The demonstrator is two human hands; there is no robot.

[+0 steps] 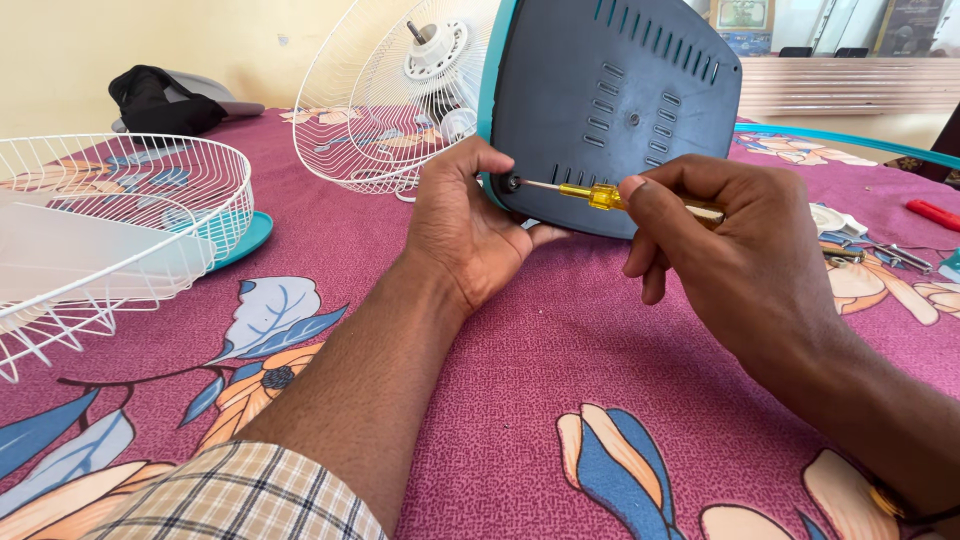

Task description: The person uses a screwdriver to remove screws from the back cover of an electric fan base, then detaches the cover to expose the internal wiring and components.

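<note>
The left hand [468, 232] is curled, with its fingers and thumb wrapped round the lower left corner of the dark grey plastic fan base with slots and a teal edge [620, 95], which stands tilted up at about 1 o'clock from that hand. The right hand [735, 262] is closed tight on the yellow see-through handle of a thin screwdriver [600, 195]. The metal tip points to 9 o'clock and sits in a small round screw hole [512, 184] near the base's bottom corner, just beside the left thumb. At 11 o'clock stands a round white wire fan guard with a white motor hub [385, 95]. At 9 o'clock lies another white wire guard, bowl shaped [120, 215], on a teal ring. Everything rests on a table covered by a purple-red cloth with big blue and orange flowers [560, 350]. A black bundle [160, 100] sits at 10 o'clock by a pale yellow wall [150, 35]. Small tools [900, 255], one with a red handle, lie at 3 o'clock.
</note>
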